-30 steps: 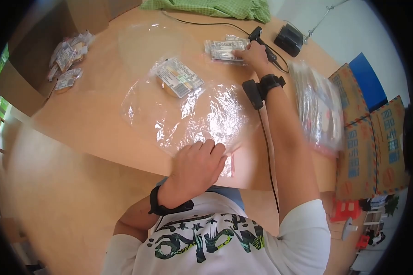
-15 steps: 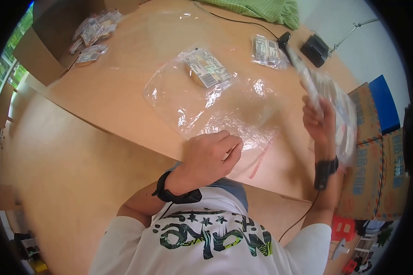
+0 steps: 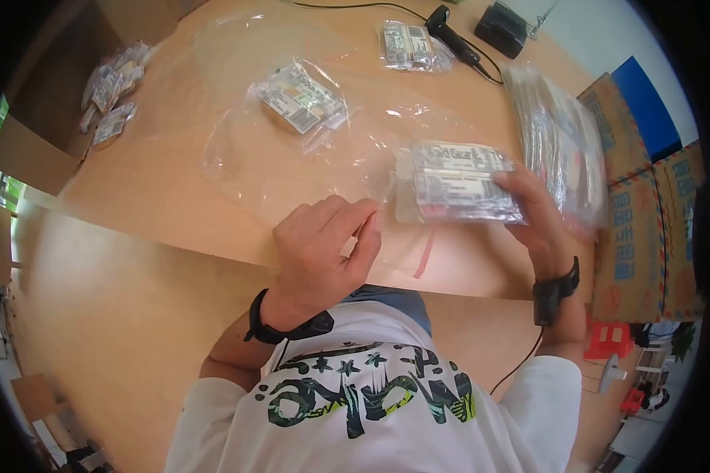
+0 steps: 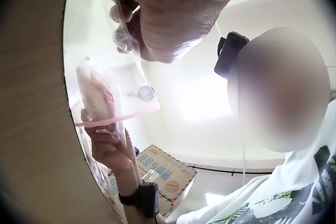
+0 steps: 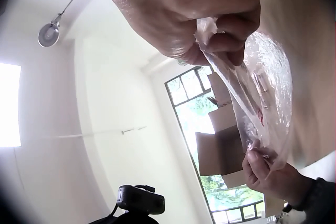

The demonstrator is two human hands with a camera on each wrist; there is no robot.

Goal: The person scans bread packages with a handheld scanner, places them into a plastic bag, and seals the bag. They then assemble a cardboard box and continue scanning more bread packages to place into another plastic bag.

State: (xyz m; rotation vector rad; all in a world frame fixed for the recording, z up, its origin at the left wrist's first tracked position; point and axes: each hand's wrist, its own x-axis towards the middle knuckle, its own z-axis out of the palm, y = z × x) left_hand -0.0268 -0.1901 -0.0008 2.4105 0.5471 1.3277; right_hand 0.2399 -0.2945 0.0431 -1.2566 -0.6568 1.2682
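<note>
I have the right hand holding a clear labelled packet between thumb and fingers above the table, near stacked plastic sleeves, while the left hand pinches the edge of a large transparent bag, in or on which, I cannot tell, another packet lies.

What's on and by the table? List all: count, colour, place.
packets: several, white-labelled, in right hand and on table
bag: one, clear, mid-table
stack: one, mostly clear, table's right
scanner: one, black, table's far side
device: one, black, beside scanner
cartons: at least two, brown, right
panel: one, blue, beside cartons
box: one, brown, left
shirt: one, white, bottom
wristbands: two, black, wrists
left hand: one, pinching bag
right hand: one, holding packets
</note>
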